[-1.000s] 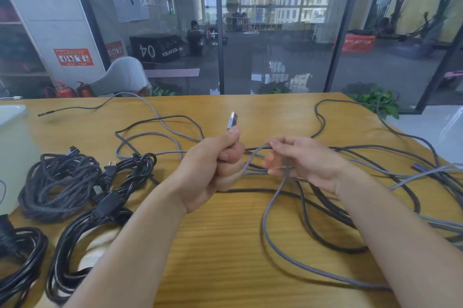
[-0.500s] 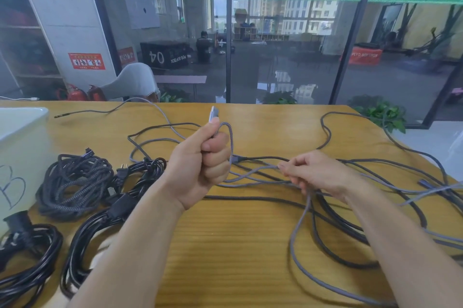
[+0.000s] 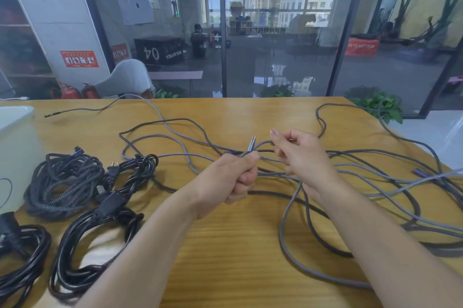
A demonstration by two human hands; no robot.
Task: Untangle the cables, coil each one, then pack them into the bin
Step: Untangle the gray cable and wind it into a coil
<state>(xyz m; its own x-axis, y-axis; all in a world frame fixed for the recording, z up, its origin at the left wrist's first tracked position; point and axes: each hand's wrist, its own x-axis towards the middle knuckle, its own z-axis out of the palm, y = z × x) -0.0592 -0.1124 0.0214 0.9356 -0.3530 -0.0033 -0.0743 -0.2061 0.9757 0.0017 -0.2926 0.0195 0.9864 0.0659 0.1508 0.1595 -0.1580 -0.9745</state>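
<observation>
Over table [image 3: 225, 245], left hand [image 3: 226, 182] gripping cable [image 3: 283, 220]

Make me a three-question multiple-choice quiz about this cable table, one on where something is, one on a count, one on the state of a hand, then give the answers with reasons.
1. Where is the white bin?
A. far left of the table
B. far right of the table
C. between the two arms

2. How many coiled cable bundles lie left of the left arm?
A. one
B. three
C. six

3. What is the left hand doing?
A. resting flat on the table
B. gripping the grey cable near its plug
C. reaching into the bin

Answers:
1 A, it stands at the table's left edge.
2 B, a braided coil and two black coils show there.
3 B, its fingers curl round the grey cable with the metal plug sticking up above the thumb.
</observation>
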